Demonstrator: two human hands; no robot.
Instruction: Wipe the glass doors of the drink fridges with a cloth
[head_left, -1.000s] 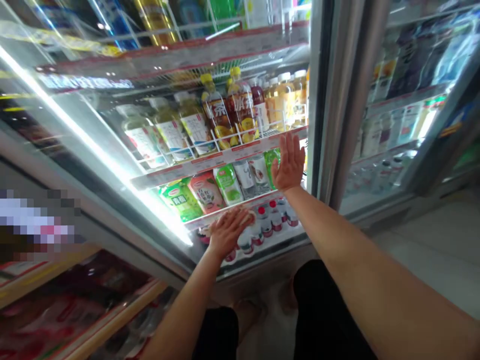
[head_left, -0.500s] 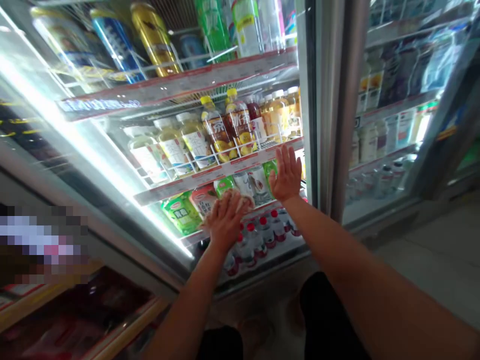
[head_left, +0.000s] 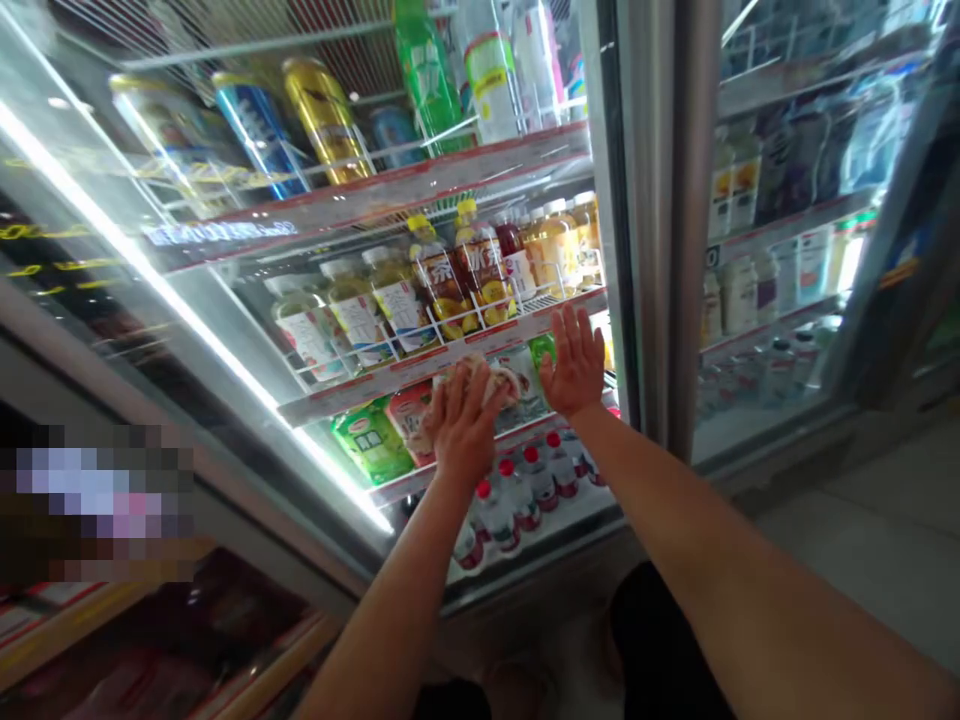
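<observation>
I face a lit drinks cooler with a glass door. My left hand presses a crumpled pale cloth flat against the glass, in front of the shelf of green and pink cartons. My right hand lies open on the glass beside it, fingers up and spread, close to the door's right frame. Behind the glass, tea bottles stand one shelf up and red-capped water bottles one shelf down.
Cans and green bottles fill the top shelf. A second cooler door with more drinks stands to the right. A low rack of packaged goods is at the lower left. Pale floor lies to the right.
My left hand has slid the cloth up the glass, from the water-bottle shelf to the carton shelf. My right hand stayed flat on the glass. The view has tilted upward.
</observation>
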